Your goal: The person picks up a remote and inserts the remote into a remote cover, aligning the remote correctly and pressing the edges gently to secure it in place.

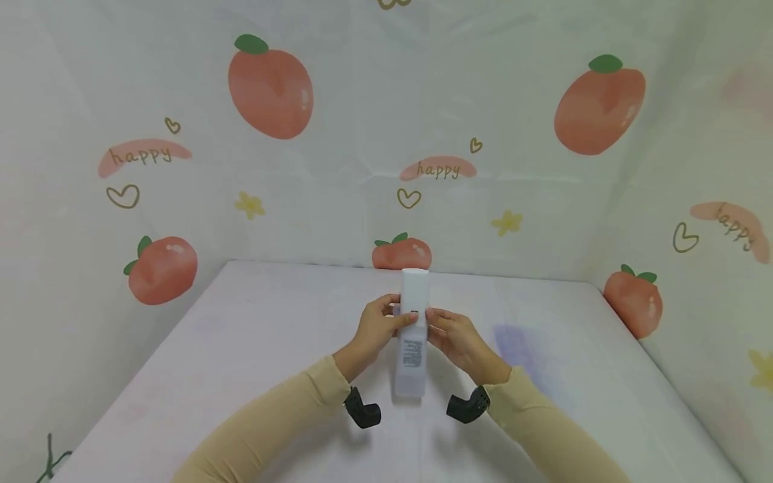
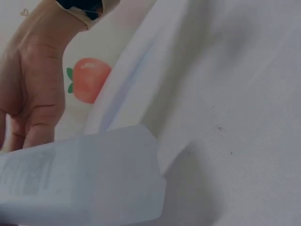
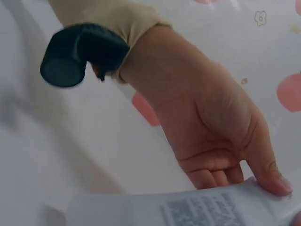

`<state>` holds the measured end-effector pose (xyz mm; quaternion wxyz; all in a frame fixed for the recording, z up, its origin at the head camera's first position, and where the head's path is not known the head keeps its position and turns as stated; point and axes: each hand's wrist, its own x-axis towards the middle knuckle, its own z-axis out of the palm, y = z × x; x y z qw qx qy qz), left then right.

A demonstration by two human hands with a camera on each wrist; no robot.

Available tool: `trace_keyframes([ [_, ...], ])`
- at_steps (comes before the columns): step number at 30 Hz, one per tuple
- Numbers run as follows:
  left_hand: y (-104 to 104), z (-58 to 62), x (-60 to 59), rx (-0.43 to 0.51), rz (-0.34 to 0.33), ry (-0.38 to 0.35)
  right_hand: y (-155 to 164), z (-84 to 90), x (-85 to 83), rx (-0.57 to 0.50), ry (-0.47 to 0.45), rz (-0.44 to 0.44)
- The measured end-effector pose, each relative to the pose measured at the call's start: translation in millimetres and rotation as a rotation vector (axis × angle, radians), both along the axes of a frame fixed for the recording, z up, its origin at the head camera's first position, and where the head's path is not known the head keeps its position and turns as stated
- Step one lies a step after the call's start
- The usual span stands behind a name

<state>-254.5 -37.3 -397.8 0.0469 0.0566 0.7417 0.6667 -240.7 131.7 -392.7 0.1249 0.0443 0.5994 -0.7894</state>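
Observation:
A tall white bottle [image 1: 413,335] with a small printed label is held between both hands over the white tabletop [image 1: 241,349]. Its cap end points away from me. My left hand [image 1: 382,325] grips its left side, fingers and thumb curled round it. My right hand [image 1: 454,335] grips the right side. In the right wrist view the left hand [image 3: 211,141] has its thumb on the bottle [image 3: 188,209]. In the left wrist view the right hand [image 2: 33,94] shows behind the bottle [image 2: 84,183], whose flat base hangs just over the cloth.
Cloth walls printed with peaches [image 1: 270,87] close in the table on the left, back and right. A black wrist camera [image 1: 362,409] sits under my left sleeve and another wrist camera [image 1: 468,406] under the right.

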Motion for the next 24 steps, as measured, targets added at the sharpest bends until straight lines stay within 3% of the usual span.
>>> trace_keyframes([
  [3, -1, -0.7, 0.9, -0.007, -0.01, -0.013, -1, -5.7, 0.8, 0.008, -0.016, -0.059],
  [8, -1, -0.7, 1.6, -0.014, -0.091, -0.012, -2, -7.6, -1.6, 0.116, 0.044, -0.102],
  [17, 2, 6.5, 5.9, -0.018, -0.198, -0.078, 3, 3.5, -14.3, 0.095, 0.052, -0.063],
  [20, 2, 7.2, 9.0, -0.033, -0.209, -0.089, 4, 3.1, -16.7, 0.094, 0.044, -0.043],
  [24, -1, 9.4, 10.4, -0.013, -0.166, -0.081, 2, 2.0, -13.2, 0.099, 0.02, -0.028],
])
